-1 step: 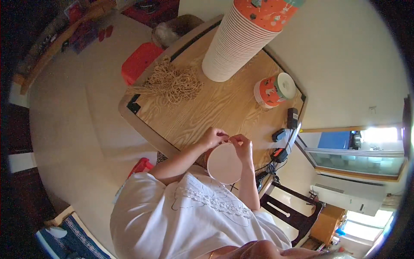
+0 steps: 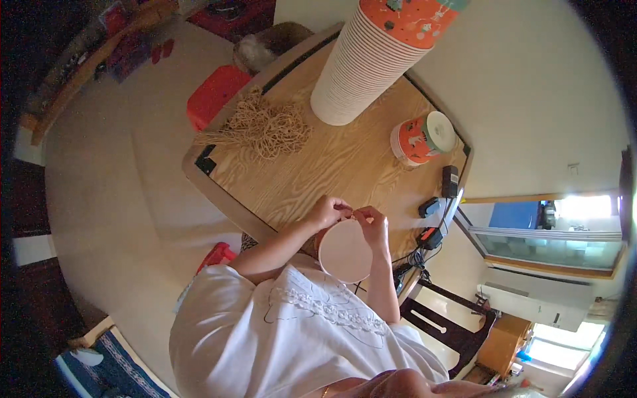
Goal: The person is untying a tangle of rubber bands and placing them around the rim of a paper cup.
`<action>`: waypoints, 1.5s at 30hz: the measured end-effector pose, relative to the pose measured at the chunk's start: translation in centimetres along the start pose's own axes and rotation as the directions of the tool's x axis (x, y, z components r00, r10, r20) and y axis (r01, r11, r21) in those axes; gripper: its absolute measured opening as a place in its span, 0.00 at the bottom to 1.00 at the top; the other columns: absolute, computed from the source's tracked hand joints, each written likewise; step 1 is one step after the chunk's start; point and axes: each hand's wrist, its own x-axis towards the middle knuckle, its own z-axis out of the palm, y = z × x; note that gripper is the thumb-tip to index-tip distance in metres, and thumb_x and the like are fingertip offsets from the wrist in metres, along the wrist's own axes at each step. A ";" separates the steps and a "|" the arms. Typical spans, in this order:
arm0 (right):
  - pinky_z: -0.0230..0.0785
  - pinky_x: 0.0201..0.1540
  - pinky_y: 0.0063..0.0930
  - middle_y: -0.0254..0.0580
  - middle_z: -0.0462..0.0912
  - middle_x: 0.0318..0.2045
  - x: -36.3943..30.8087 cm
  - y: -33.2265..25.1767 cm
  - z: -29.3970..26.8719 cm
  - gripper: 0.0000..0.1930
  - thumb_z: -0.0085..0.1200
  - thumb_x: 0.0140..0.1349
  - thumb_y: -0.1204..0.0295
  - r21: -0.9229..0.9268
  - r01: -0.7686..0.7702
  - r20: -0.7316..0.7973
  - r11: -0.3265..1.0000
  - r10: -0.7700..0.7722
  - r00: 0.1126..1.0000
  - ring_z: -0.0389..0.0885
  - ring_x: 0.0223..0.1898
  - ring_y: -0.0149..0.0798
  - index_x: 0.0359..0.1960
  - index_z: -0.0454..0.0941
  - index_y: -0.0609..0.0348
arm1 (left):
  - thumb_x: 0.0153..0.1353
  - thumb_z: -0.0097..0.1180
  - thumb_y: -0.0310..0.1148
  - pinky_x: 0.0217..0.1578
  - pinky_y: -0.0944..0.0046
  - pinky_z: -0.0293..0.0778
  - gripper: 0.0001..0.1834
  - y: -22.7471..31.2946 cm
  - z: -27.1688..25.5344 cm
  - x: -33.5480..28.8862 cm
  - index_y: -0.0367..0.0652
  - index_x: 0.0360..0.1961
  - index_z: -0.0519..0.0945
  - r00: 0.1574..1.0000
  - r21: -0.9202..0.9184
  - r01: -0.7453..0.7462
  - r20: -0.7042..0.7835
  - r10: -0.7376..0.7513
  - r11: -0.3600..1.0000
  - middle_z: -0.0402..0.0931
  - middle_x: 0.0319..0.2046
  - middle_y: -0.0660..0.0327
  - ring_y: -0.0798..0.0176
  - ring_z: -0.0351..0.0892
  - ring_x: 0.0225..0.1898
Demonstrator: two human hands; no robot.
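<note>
A round paper bucket (image 2: 346, 252) rests against my lap at the table's near edge, its pale round face toward me and a bit of orange side showing at its left. My left hand (image 2: 330, 211) is closed in a pinch just above the upper rim. Fingertip to fingertip with it, my right hand (image 2: 374, 225) pinches too, its palm side along the bucket's right edge. Whatever lies between the fingertips is too small to make out. A loose heap of tan twine (image 2: 272, 129) lies on the table, beyond my left hand.
On the wooden table (image 2: 318, 172) a tall leaning-looking stack of paper buckets (image 2: 371, 66) rises at the back. A short orange stack (image 2: 419, 139) stands to its right. Black chargers (image 2: 431, 207) and cables line the right edge. A red stool (image 2: 215, 96) is beyond the left edge.
</note>
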 end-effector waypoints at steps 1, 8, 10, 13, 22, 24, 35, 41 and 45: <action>0.66 0.30 0.22 0.36 0.79 0.21 0.0 -0.1 0.0 0.04 0.54 0.50 0.75 0.000 -0.002 0.000 1.000 0.002 1.000 0.73 0.25 0.26 0.26 0.78 0.62 | 0.49 0.57 0.29 0.32 0.69 0.71 0.07 0.1 0.1 -0.1 0.38 0.30 0.79 0.991 0.106 -0.131 -0.006 0.132 0.986 0.78 0.27 0.62 0.70 0.75 0.28; 0.68 0.33 0.26 0.40 0.79 0.24 0.2 0.1 -0.1 0.06 0.56 0.49 0.72 0.060 0.021 0.032 0.998 -0.023 0.999 0.77 0.28 0.32 0.27 0.76 0.61 | 0.48 0.58 0.29 0.32 0.68 0.72 0.07 1.0 0.2 -0.6 0.38 0.28 0.79 0.988 0.227 -0.140 -0.028 0.150 0.964 0.78 0.26 0.59 0.70 0.75 0.27; 0.68 0.33 0.26 0.39 0.79 0.23 0.5 0.3 -0.1 0.07 0.56 0.50 0.71 0.135 0.064 0.036 0.989 -0.070 0.997 0.77 0.28 0.32 0.28 0.75 0.61 | 0.47 0.58 0.29 0.31 0.68 0.72 0.06 0.5 0.3 -0.3 0.38 0.27 0.79 0.987 0.228 -0.133 -0.059 0.150 0.965 0.78 0.24 0.60 0.70 0.75 0.27; 0.68 0.32 0.26 0.38 0.79 0.24 1.1 0.6 -0.2 0.10 0.57 0.49 0.72 0.137 -0.009 0.149 0.990 -0.012 0.989 0.77 0.29 0.32 0.32 0.71 0.60 | 0.47 0.58 0.29 0.30 0.68 0.72 0.06 -0.6 0.3 0.3 0.38 0.26 0.79 0.985 0.193 -0.115 -0.101 0.136 0.975 0.77 0.23 0.62 0.70 0.75 0.26; 0.67 0.32 0.18 0.37 0.77 0.23 1.3 0.8 -0.4 0.10 0.50 0.50 0.82 0.235 -0.091 0.234 0.968 0.035 0.972 0.75 0.28 0.27 0.34 0.66 0.60 | 0.47 0.57 0.27 0.28 0.68 0.72 0.04 -0.6 -0.5 -0.2 0.37 0.23 0.78 0.985 0.257 -0.155 -0.035 0.169 0.954 0.77 0.22 0.62 0.70 0.74 0.25; 0.67 0.32 0.18 0.36 0.76 0.23 1.3 1.0 -0.4 0.10 0.50 0.51 0.82 0.194 -0.087 0.219 0.977 0.043 0.975 0.75 0.28 0.27 0.34 0.66 0.60 | 0.47 0.57 0.28 0.28 0.68 0.72 0.05 -0.8 -0.6 -0.3 0.38 0.24 0.78 0.987 0.176 -0.154 -0.024 0.161 0.972 0.77 0.22 0.60 0.70 0.75 0.25; 0.68 0.31 0.21 0.36 0.76 0.24 1.3 1.3 -0.3 0.13 0.57 0.45 0.81 0.323 -0.125 0.263 0.938 0.038 0.964 0.74 0.28 0.27 0.32 0.68 0.58 | 0.49 0.58 0.31 0.28 0.68 0.71 0.08 0.9 -0.7 -0.9 0.38 0.27 0.77 0.999 -0.054 0.048 0.011 -0.048 0.997 0.77 0.25 0.61 0.70 0.75 0.27; 0.68 0.31 0.21 0.36 0.76 0.23 1.4 0.9 -0.4 0.12 0.55 0.45 0.83 0.310 -0.195 0.270 0.931 0.110 0.957 0.75 0.29 0.28 0.32 0.68 0.59 | 0.50 0.55 0.28 0.24 0.70 0.72 0.05 -0.5 -0.9 -0.5 0.37 0.28 0.76 1.000 -0.023 0.012 0.014 -0.012 1.000 0.77 0.23 0.62 0.72 0.75 0.25; 0.68 0.31 0.20 0.37 0.76 0.24 1.3 0.9 -0.3 0.12 0.54 0.46 0.84 0.340 -0.214 0.261 0.916 0.127 0.957 0.75 0.29 0.29 0.31 0.68 0.59 | 0.49 0.57 0.28 0.28 0.71 0.72 0.08 0.4 -0.8 -1.0 0.37 0.31 0.76 0.998 -0.050 -0.061 0.018 0.062 0.997 0.77 0.25 0.62 0.72 0.75 0.28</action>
